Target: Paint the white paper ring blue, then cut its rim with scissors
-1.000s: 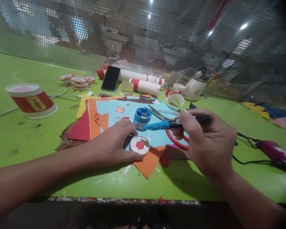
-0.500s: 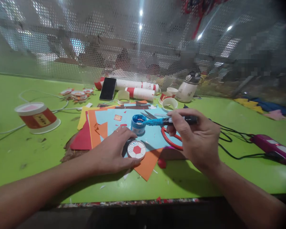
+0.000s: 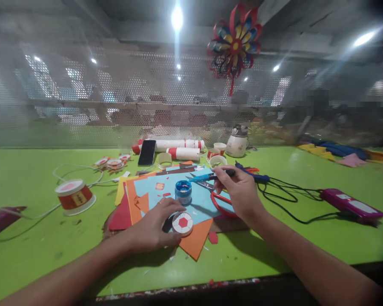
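Note:
My left hand (image 3: 156, 225) curls around a small white disc (image 3: 182, 223) with a red hexagon and thin dark lines on its face, thumb at its near edge, fingertips at its far edge. Small blue dots mark one section. My right hand (image 3: 239, 187) pinches a blue-smeared pen (image 3: 201, 177) with a dark barrel, held almost level. Its tip is at the upper right rim of an open blue paint jar (image 3: 183, 195); whether they touch, I cannot tell. Red-handled scissors (image 3: 216, 205) lie under my right hand.
Coloured paper sheets (image 3: 140, 187) are stacked beneath the jar. Behind them are a phone (image 3: 147, 153), stacked paper cups (image 3: 183, 154) and a white bottle (image 3: 236, 142). A red-and-white cup (image 3: 75, 197) stands at left; a corded purple device (image 3: 352, 206) lies at right.
The camera view has tilted up, so the table sits lower in the picture. The pen tip has drawn up from the jar's mouth toward its rim. My left hand still holds the disc.

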The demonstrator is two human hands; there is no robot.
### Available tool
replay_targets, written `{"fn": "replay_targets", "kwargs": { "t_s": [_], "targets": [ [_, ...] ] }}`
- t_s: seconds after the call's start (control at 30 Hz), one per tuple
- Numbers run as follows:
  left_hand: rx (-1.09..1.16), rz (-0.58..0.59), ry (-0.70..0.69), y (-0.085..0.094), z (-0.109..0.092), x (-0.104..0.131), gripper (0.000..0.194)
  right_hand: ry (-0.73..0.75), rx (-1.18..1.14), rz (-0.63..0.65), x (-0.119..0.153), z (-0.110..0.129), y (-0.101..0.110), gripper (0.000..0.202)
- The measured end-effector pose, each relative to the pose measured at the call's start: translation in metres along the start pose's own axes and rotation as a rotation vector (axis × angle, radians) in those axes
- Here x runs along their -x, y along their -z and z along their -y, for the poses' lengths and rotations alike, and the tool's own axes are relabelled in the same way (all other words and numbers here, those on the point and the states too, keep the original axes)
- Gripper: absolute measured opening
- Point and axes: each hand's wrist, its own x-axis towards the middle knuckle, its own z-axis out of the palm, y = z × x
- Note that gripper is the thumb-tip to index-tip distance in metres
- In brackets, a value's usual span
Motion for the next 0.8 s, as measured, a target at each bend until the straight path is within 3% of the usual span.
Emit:
{"fn": "replay_targets", "kwargs": {
  "t_s": [0.37,0.63,0.8],
  "targets": [
    [-0.019,-0.023,0.059,-0.003,-0.002,0.000,0.044,-0.088,0.018,0.131,0.000,-0.004,0.006,0.033],
    [-0.027,-0.067,0.147,-0.005,-0.007,0.002,0.046,-0.072,0.193,0.238,-0.008,0.009,-0.016,0.032],
    [-0.047,-0.061,0.181,-0.002,-0.013,0.001,0.045,-0.080,0.272,0.319,-0.021,-0.002,-0.031,0.027]
  ]
}}
